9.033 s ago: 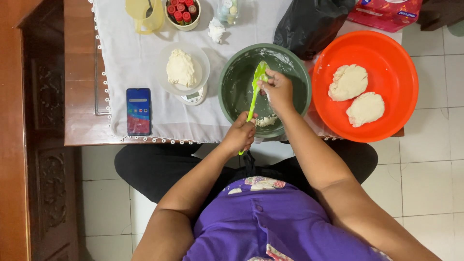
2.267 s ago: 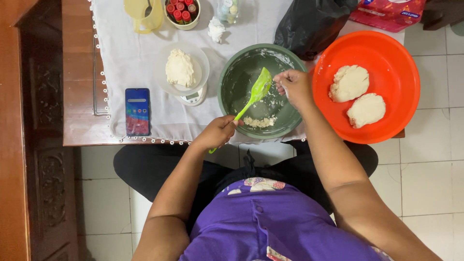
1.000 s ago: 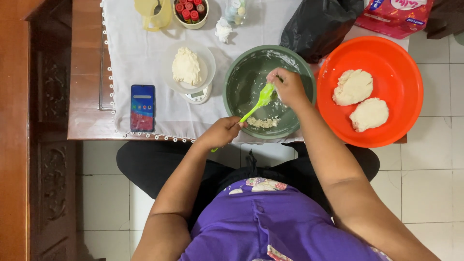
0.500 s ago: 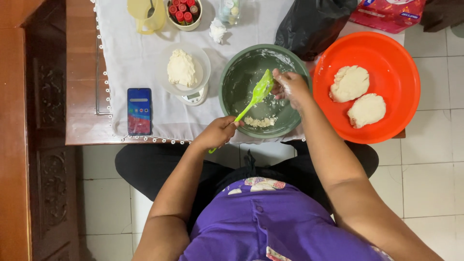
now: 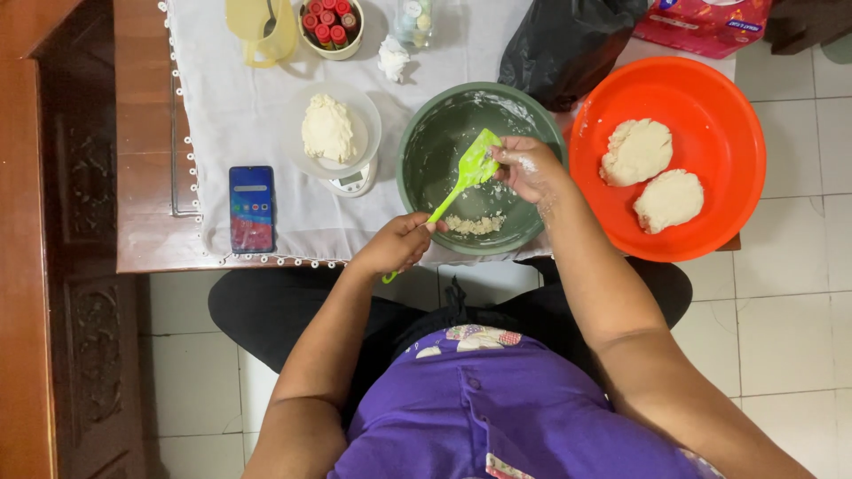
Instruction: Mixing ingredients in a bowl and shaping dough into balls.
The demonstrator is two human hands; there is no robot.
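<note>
- Fingers of the left hand are curled tight round the handle of a green spatula, at the near rim of the green mixing bowl.
- Right hand reaches into the same bowl; its floury fingertips pinch together on the spatula's blade, which tilts up over the bowl's middle.
- Crumbs of pale dough lie on the bowl's floor, just below the blade and near the person's side.
- To the right, touching the green bowl, sits an orange basin with two flattened dough lumps in it.
- To the left, a clear bowl with a dough ball rests on a small kitchen scale; a phone lies further left on the white cloth.
- At the far edge stand a yellow jug, a cup of red-capped tubes, a small jar and a crumpled tissue.
- A black plastic bag lies behind the green bowl, with a red packet beyond it.
- Nothing lies between the hands and the bowl.
</note>
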